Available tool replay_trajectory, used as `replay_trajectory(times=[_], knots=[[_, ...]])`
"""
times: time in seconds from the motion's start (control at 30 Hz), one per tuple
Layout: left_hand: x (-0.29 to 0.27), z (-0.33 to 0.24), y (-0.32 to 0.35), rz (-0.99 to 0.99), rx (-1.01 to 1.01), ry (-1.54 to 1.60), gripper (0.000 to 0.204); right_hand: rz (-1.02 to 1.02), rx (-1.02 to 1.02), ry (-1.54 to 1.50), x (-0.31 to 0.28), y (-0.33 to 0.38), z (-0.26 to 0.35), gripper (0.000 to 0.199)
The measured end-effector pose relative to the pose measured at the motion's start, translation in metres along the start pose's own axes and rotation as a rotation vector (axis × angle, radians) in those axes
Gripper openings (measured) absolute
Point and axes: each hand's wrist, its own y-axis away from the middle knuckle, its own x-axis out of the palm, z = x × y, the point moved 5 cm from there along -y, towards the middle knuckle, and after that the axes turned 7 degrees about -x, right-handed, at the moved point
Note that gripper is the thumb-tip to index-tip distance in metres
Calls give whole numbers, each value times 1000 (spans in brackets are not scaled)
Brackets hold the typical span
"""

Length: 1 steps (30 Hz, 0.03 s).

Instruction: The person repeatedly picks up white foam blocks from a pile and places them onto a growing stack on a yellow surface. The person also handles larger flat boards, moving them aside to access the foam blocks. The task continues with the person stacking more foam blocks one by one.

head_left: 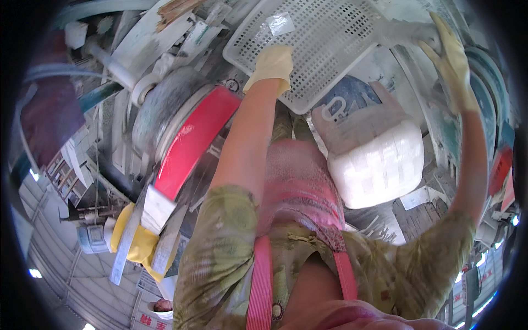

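A pale plastic basket (324, 47) with a perforated bottom lies tilted at the top, a small whitish square piece (281, 24) inside it. Over the basket's near left rim is my left hand (273, 65) in a cream glove. Its fingers are curled under and hidden, so what they hold cannot be made out. Off to the right, my right hand (450, 63), gloved too, is raised with thumb and fingers apart and nothing in it. It is nearest to a dusty grey cylindrical part (407, 34) beside the basket's right end.
Below the basket stands a big white plastic jug (377, 157) with a handle. To my left is a machine with a red curved guard (195, 143) and a yellow part (137, 242). Blue-green curved parts (487, 88) stand at the far right. Another person (161, 307) shows at lower left.
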Motion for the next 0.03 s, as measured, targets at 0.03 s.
replay_trajectory(times=[0.03], knots=[[21,6,-23,33,-4,-37,32,101,20,-40,4,-17,-5,64]])
